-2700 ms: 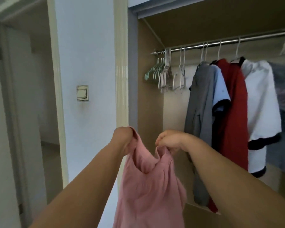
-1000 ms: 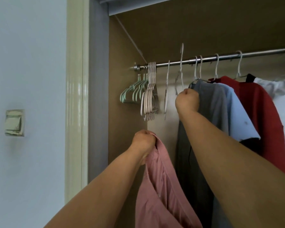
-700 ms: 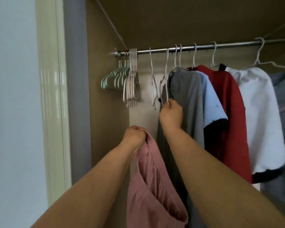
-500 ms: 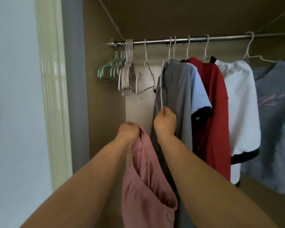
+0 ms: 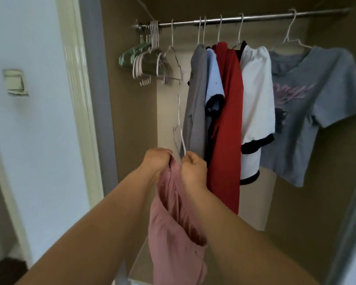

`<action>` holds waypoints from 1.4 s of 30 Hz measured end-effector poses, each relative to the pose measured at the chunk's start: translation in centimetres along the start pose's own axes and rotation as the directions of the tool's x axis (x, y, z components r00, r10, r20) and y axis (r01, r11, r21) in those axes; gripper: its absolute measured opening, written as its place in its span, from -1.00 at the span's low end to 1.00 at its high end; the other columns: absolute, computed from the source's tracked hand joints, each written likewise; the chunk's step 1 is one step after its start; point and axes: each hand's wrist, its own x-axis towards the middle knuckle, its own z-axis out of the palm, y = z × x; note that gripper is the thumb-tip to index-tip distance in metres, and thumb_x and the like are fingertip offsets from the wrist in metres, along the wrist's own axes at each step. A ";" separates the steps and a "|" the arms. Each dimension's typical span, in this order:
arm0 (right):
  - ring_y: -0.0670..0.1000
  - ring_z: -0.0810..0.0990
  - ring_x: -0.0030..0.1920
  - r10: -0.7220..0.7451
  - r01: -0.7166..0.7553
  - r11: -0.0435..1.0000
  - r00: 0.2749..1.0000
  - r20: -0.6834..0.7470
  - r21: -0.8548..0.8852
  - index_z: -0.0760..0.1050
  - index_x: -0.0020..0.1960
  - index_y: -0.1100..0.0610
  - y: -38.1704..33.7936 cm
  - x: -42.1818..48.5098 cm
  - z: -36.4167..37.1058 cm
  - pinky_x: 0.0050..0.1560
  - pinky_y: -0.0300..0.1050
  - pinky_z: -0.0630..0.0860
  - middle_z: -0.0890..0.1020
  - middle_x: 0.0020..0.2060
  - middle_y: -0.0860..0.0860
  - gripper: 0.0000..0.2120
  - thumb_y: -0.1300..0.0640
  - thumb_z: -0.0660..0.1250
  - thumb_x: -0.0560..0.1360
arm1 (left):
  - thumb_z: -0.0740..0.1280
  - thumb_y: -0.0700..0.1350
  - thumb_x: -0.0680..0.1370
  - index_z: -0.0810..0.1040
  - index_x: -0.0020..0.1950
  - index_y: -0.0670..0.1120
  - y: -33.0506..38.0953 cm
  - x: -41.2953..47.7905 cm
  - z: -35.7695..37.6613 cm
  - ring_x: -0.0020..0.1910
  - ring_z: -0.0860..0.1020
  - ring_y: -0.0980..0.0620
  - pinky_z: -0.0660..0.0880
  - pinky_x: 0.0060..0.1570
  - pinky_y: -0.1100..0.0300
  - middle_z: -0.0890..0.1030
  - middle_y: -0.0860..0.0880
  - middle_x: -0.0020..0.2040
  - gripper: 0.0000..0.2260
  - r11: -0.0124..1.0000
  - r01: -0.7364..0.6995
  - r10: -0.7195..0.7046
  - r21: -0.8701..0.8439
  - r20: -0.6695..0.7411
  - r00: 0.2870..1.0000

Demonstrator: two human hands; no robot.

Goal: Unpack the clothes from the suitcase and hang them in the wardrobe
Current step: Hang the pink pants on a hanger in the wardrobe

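Pink garment [image 5: 173,233]: nearest me; it hangs between my two forearms from my left fist, its opening gaping toward me; it is in front of the wardrobe opening, not on the rail
Left hand [image 5: 157,159]: fingers curled tight round the bunched top edge of the pink garment; knuckles up
Right hand [image 5: 193,167]: just beside the left, almost touching it; fingers closed in a pinch on the lower end of a white wire hanger [image 5: 180,132]
White wire hanger: it rises from my right fist with its hook uppermost; free of the rail, well below it; just left of the hung grey garment; blurred, so I cannot tell its full outline
Hung clothes: a grey garment [image 5: 196,99] leftmost; then a light blue shirt [image 5: 214,79] with dark cuffs; a red garment [image 5: 227,120]; a white T-shirt with black trim [image 5: 255,99]; a grey printed T-shirt [image 5: 308,110] apart at the right, tilted
Empty hangers: one lone wire hanger [image 5: 173,58] left of the clothes; beside it a bunch of pale pink hangers [image 5: 146,66]; green hangers [image 5: 130,56] at the far left end
Metal rail [image 5: 255,17]: runs across the top of the wardrobe [image 5: 132,120]; it carries all the hooks
Door frame [image 5: 80,99]: cream, upright, left of the wardrobe
Light switch [image 5: 14,82]: on the pale wall further left
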 end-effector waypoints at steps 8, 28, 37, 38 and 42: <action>0.02 0.61 -0.07 -0.021 0.008 0.998 0.979 0.202 0.069 0.63 -0.10 0.01 0.3 -7.5 -3.1 0.02 -0.06 0.52 0.68 -0.13 0.00 -0.77 0.20 0.21 0.54 | 0.22 -0.36 0.51 0.50 -0.34 -0.21 -1.3 -4.5 -1.8 -0.44 0.46 -0.02 0.46 -0.40 0.23 0.51 -0.09 -0.55 -0.76 0.980 0.200 -0.195 -0.022 0.148 0.970; 0.01 0.63 -0.22 0.271 -0.313 0.950 0.810 0.520 -0.009 0.25 0.39 0.09 -3.1 -8.8 1.2 -0.28 -0.13 0.57 0.60 -0.12 0.05 -0.43 0.04 0.39 0.46 | 0.13 -0.29 0.46 0.59 -0.02 -0.25 -9.3 -14.5 -5.6 -0.04 0.60 -0.15 0.52 -0.05 0.10 0.64 -0.25 -0.03 -0.74 0.946 -0.035 -0.077 0.322 0.328 0.942; -0.02 0.34 -0.49 0.201 -0.184 0.978 0.958 0.204 -0.099 0.54 -0.21 0.08 -2.8 -9.7 0.4 -0.46 -0.20 0.25 0.39 -0.48 0.01 -0.83 0.03 0.29 0.50 | 0.23 -0.29 0.53 0.42 -0.30 -0.09 -11.8 -11.9 -12.1 -0.50 0.50 0.10 0.51 -0.39 0.26 0.53 0.02 -0.46 -0.78 0.811 0.241 -0.365 0.532 0.138 0.921; -0.04 0.30 -0.51 0.190 -0.166 0.980 0.944 0.269 -0.110 0.57 -0.17 0.07 -2.9 -9.9 -0.2 -0.49 -0.22 0.21 0.36 -0.49 0.01 -0.85 0.04 0.30 0.51 | 0.23 -0.31 0.53 0.45 -0.29 -0.13 -11.9 -11.2 -13.5 -0.59 0.51 0.12 0.50 -0.50 0.32 0.53 0.04 -0.57 -0.79 0.800 0.296 -0.394 0.522 0.086 0.915; -0.09 0.21 -0.52 0.173 -0.101 0.982 0.826 0.537 -0.161 0.64 -0.02 0.08 -3.1 -10.5 -1.7 -0.57 -0.29 0.13 0.30 -0.50 -0.02 -0.84 0.03 0.37 0.49 | 0.21 -0.38 0.51 0.45 -0.35 -0.22 -12.2 -10.7 -18.2 -0.80 0.31 0.09 0.22 -0.72 0.43 0.41 -0.02 -0.73 -0.76 0.827 0.418 -0.401 0.376 -0.127 0.907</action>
